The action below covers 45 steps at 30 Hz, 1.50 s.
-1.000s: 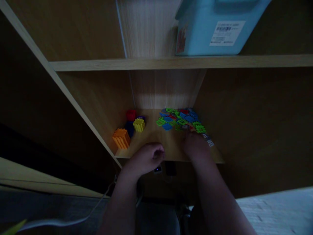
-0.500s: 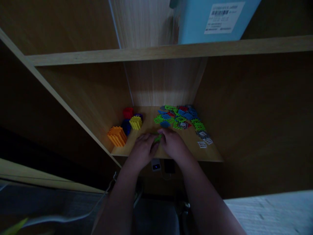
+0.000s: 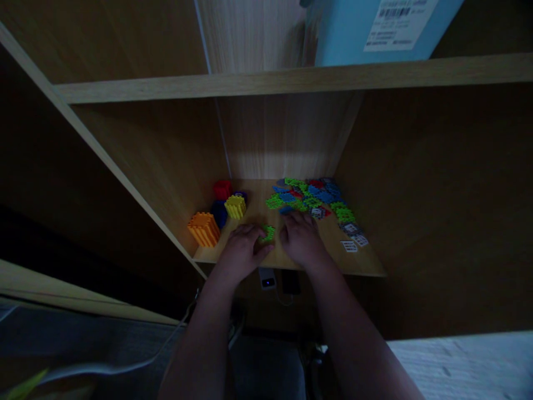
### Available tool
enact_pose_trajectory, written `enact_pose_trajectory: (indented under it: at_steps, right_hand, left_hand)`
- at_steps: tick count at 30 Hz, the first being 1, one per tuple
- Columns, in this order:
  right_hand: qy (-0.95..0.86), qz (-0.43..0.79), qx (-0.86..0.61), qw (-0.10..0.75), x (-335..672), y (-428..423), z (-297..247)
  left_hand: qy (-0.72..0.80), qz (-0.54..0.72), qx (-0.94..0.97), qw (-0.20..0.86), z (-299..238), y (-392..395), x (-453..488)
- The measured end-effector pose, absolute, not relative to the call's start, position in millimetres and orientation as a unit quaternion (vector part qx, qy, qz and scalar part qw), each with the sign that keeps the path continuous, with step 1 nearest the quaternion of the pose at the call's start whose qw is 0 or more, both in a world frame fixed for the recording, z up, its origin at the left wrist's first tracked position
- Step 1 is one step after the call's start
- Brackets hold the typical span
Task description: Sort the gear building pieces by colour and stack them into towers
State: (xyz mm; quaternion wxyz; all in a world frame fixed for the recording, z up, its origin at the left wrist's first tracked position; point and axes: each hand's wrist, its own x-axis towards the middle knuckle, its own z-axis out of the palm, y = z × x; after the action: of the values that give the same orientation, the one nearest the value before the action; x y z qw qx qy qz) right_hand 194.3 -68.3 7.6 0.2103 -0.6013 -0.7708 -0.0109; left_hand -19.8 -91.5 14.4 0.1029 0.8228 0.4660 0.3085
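My left hand (image 3: 244, 248) is low over the wooden shelf, with its thumb and fingers around a green toothed plastic piece (image 3: 268, 233). My right hand (image 3: 302, 238) lies just right of that piece, apart from it. Its fingers reach forward to a blue piece (image 3: 286, 210) at the near side of a pile. The hand covers part of the blue piece, so whether it touches it is hidden. Behind lies the pile of flat interlocking pieces (image 3: 310, 193), green, blue and red.
At the left stand an orange ribbed block (image 3: 204, 229), a yellow one (image 3: 235, 206) and a red one (image 3: 222, 189). White window-shaped pieces (image 3: 349, 246) lie near the right. A shelf board (image 3: 266, 83) with a light-blue box (image 3: 350, 33) is above. Below sits a small device (image 3: 267, 279).
My right hand has left the green piece and moved right and forward to the pile's near edge. My left hand stays at the green piece. The view has shifted slightly.
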Motion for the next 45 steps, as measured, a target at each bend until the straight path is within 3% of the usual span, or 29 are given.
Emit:
enact_pose_trajectory:
  at_steps: [27,38,45]
  right_hand:
    - [-0.805,0.076,-0.567,0.158,172,-50,10]
    - [-0.800,-0.006,-0.561,0.212,176,-53,8]
    - [-0.814,-0.004,-0.545,0.201,180,-53,11]
  left_hand:
    - [0.484,0.305,0.813,0.110,15,-92,-37]
    - [0.477,0.317,0.812,0.114,19,-93,-35]
    - [0.466,0.331,0.811,0.127,20,-91,-37]
